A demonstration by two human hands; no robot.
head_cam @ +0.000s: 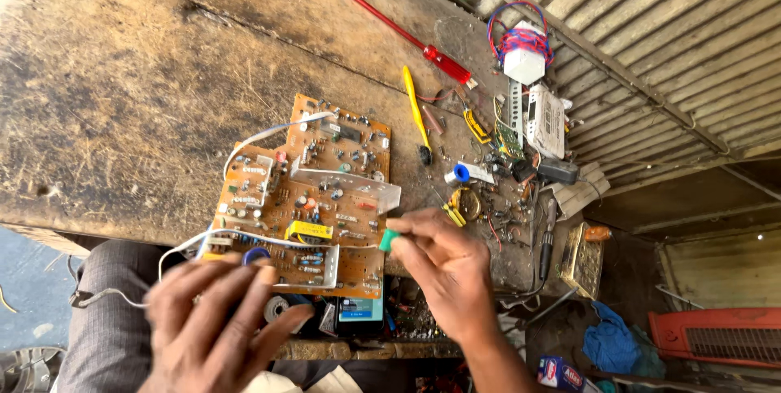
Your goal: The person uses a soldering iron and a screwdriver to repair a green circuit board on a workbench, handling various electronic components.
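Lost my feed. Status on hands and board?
Right hand pinching small green part at circuit board edge. Left hand blurred, over board's near corner. White wire looped across board.

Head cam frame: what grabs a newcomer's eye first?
The orange circuit board, dense with components, lies mid-bench on the worn wooden workbench, white wires looping off its left edge. Just right of it the right hand pinches a small green part at the board's edge, while the left hand blurs in the foreground. Farther back, a long red-handled screwdriver lies diagonally.
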